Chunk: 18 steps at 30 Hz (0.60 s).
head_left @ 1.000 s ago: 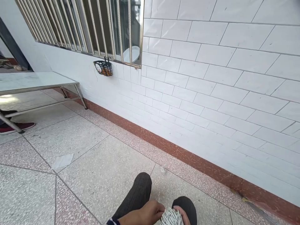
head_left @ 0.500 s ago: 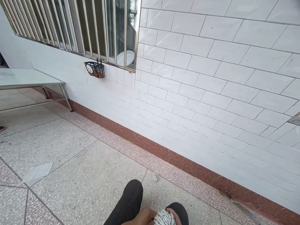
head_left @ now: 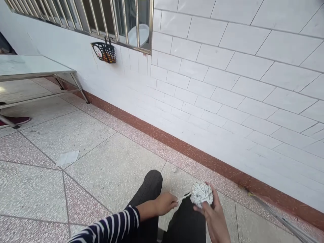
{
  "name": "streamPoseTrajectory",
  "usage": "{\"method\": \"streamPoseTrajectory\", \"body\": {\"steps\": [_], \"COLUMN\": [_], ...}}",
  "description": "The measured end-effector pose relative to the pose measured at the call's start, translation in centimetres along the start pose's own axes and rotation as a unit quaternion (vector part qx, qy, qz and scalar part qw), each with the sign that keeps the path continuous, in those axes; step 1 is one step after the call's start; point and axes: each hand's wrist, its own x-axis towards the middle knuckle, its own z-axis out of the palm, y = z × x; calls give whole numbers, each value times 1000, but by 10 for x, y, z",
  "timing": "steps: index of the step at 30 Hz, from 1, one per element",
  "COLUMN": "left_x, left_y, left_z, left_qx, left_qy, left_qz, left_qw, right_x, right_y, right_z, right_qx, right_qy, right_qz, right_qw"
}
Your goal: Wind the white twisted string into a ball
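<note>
My right hand [head_left: 215,213] is wrapped around a white ball of yarn [head_left: 201,193] with dark flecks, held over my right knee. A short strand [head_left: 185,197] of the same yarn stretches from the ball to my left hand [head_left: 165,203]. The left fingers are closed and pinch that strand between my knees. On the floor past my knees lies a much smaller whitish ball [head_left: 174,170]; I cannot make out whether yarn joins it to the large ball.
A white tiled wall [head_left: 197,84] with a red-brown skirting stands ahead. A black basket [head_left: 105,52] hangs from the barred window. To the left are a metal-legged table [head_left: 35,65], someone's dark red shoe [head_left: 19,120] and a paper sheet [head_left: 68,158] on the floor.
My view has tilted down, so both hands show more fully. The yarn ball has come up and to the right in my right hand, while my left hand has drawn apart from it with the strand.
</note>
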Motion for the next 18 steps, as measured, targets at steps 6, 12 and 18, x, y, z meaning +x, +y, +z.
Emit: {"method": "streamPoseTrajectory", "body": {"steps": [6,12,18], "left_x": [1,1,7], "left_y": [34,45,29], "left_z": [-30,-59,-87], "left_qx": [197,329,301], "left_qy": [13,-15,56], "left_qz": [130,260,332], "left_qw": [972,908,892], "right_x": [51,43,7], "right_y": [32,87,75], "right_z": [-4,3,1], "right_qx": [-305,-268,-70], "right_qy": [111,-68,-220], "right_qz": [-90,38,115], "right_qw": [942,960,966]}}
